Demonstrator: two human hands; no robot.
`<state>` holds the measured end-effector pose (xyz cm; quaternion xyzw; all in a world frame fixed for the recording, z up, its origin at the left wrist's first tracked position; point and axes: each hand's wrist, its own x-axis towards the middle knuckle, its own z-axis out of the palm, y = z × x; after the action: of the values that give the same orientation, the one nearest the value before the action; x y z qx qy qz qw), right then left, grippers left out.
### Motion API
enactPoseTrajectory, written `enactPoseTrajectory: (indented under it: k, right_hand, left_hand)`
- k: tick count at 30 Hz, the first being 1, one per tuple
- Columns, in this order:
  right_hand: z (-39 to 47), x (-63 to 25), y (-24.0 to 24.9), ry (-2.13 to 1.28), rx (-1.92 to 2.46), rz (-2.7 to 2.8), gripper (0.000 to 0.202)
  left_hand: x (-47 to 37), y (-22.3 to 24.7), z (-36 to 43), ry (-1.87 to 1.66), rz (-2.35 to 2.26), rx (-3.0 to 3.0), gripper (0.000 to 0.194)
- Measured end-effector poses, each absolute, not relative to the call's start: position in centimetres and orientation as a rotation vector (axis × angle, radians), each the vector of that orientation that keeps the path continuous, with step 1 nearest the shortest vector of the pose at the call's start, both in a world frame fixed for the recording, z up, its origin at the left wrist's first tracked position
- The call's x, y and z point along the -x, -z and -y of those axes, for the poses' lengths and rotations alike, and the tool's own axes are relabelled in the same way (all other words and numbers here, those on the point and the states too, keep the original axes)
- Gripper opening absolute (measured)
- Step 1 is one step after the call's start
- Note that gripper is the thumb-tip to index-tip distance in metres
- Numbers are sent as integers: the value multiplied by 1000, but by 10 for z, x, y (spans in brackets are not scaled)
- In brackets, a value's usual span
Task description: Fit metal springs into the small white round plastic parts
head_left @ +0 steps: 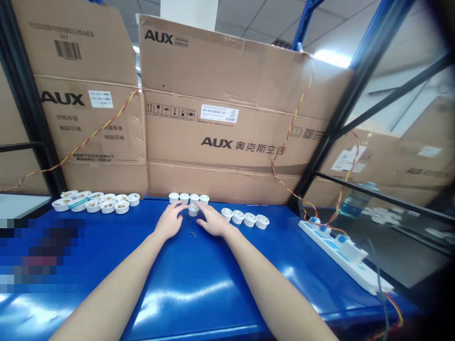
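Both my arms reach forward over the blue table (199, 284). Between my hands stands a small round white cup (193, 210), just in front of a row of several similar white cups (184, 198). My left hand (169, 221) is at the left side of the single cup, fingertips close to its rim. On its right side is my right hand (212, 219), with its fingers apart and fingertips near the same rim. Whether the fingers press on the cup is too small to tell. A few tiny dark pieces (192, 234) lie on the table nearer to me.
Several white cups (250, 219) stand in a row to the right. At the left, more cups (107, 206) hold small items, with a teal tool (78, 202) across them. A white power strip (337, 255) runs along the right. Cardboard (227, 175) walls the back.
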<state>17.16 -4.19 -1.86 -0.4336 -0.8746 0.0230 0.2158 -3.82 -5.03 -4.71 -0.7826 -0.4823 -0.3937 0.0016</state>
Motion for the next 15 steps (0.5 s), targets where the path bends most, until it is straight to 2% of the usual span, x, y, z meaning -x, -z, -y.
enactPoseTrajectory:
  k: [3, 7, 15]
  right_hand:
    - [45, -168, 19, -74, 1106, 2309, 61]
    - [47, -159, 22, -159, 1276, 2259, 25]
    - [47, -146, 28, -142, 1347, 2328, 16]
  left_hand:
    - [38, 49, 51, 1147, 1511, 2495, 49]
    - [37, 46, 53, 1080, 1590, 2519, 39]
    - [36, 44, 55, 1143, 1592, 2540, 40]
